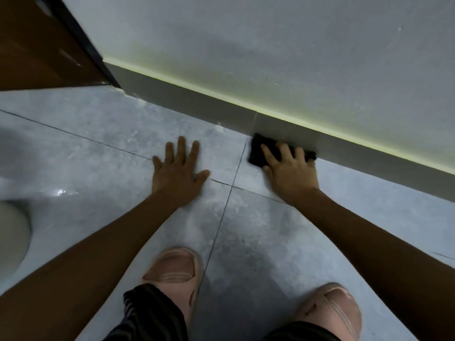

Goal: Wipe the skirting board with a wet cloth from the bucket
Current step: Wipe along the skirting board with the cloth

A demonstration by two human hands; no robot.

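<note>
A grey skirting board (187,99) runs diagonally from the door frame at upper left down to the right edge, along the foot of a white wall. My right hand (290,171) presses a dark cloth (258,151) against the board where it meets the floor, fingers spread over the cloth. My left hand (177,168) lies flat on the grey floor tile, fingers apart, holding nothing, a short way left of the cloth. A pale rounded object (12,237) at the left edge may be the bucket; only part of it shows.
A brown door (37,45) with a dark frame (81,40) stands at the upper left. My two feet in pink slippers (172,274) rest on the tiles near the bottom. White dust specks lie on the floor by the board.
</note>
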